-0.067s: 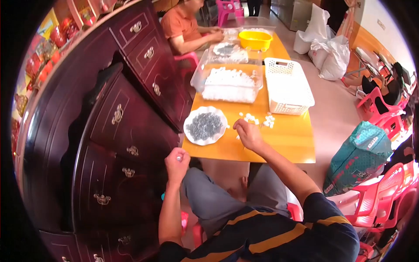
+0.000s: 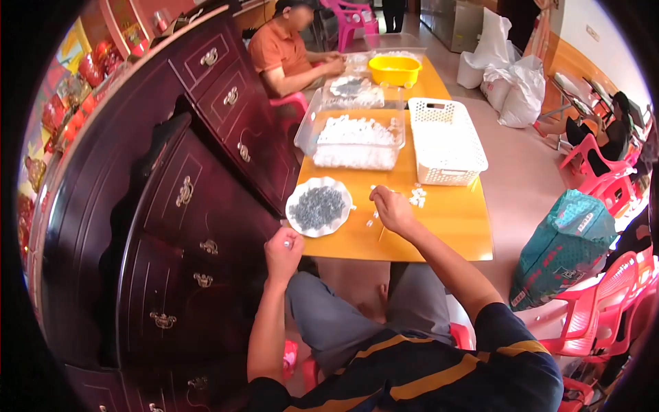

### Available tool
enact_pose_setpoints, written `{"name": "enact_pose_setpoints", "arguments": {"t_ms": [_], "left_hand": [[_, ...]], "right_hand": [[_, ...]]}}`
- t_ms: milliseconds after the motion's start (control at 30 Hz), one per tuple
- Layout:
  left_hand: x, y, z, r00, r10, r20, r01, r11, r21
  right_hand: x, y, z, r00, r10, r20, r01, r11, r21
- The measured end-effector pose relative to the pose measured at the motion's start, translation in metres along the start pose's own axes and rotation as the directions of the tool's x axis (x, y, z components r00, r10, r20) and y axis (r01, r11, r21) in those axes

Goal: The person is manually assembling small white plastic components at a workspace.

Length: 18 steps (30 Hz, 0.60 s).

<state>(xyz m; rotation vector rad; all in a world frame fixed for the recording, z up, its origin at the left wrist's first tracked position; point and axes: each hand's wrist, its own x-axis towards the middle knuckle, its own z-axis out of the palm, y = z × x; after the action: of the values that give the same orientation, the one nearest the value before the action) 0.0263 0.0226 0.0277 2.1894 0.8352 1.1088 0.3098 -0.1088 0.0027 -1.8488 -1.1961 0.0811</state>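
My left hand (image 2: 283, 255) is held just off the table's near left corner, its fingers closed, with a tiny pale spot showing in the curl. What it grips is too small to name. Over the table, my right hand (image 2: 392, 209) has its fingers pinched together; a thin stick-like line shows below it, and whether it is held is unclear. Small white pieces (image 2: 417, 198) lie loose just right of that hand, and a few more are beside its fingertips. Between both hands sits a white scalloped plate (image 2: 293, 221) heaped with small dark grey pieces (image 2: 317, 207).
Beyond the plate stands a clear plastic bin (image 2: 307, 147) of white pieces, beside a white perforated basket (image 2: 449, 176). A yellow basin (image 2: 396, 70) is farther back, near a seated person in orange (image 2: 280, 55). Dark drawers (image 2: 199, 206) flank my left; a teal bag (image 2: 566, 247) stands right.
The view has shifted slightly. My right hand stays pinched over the loose white pieces, fewer of which now show around it. My left hand remains closed by the table corner.
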Motion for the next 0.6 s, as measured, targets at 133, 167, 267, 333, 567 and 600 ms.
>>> {"name": "enact_pose_setpoints", "arguments": {"t_ms": [133,167,267,333,567,600], "left_hand": [[0.026,0.033,0.051,0.996,0.004,0.088,-0.008,0.999,0.049],[0.031,0.028,0.058,0.995,0.038,0.088,-0.044,0.997,0.071],[0.051,0.023,0.081,0.985,0.039,0.168,-0.074,0.975,0.211],[0.047,0.003,0.082,0.983,-0.039,0.180,-0.021,0.946,0.324],[0.039,0.015,0.090,0.983,0.027,0.183,-0.061,0.981,0.184],[0.046,0.017,0.097,0.982,0.074,0.172,-0.095,0.989,0.115]], "right_hand": [[0.012,0.042,-0.035,0.998,0.062,0.023,-0.059,0.992,-0.109],[0.014,0.042,-0.037,0.991,0.121,0.065,-0.109,0.981,-0.161],[0.017,0.082,-0.031,0.997,0.076,-0.007,-0.076,0.993,-0.087],[0.015,0.080,-0.028,0.971,0.186,0.151,-0.220,0.941,0.256],[-0.005,0.086,-0.031,0.743,0.232,0.627,-0.453,-0.515,0.727],[-0.003,0.091,-0.034,0.790,0.112,0.603,-0.449,-0.564,0.693]]}}
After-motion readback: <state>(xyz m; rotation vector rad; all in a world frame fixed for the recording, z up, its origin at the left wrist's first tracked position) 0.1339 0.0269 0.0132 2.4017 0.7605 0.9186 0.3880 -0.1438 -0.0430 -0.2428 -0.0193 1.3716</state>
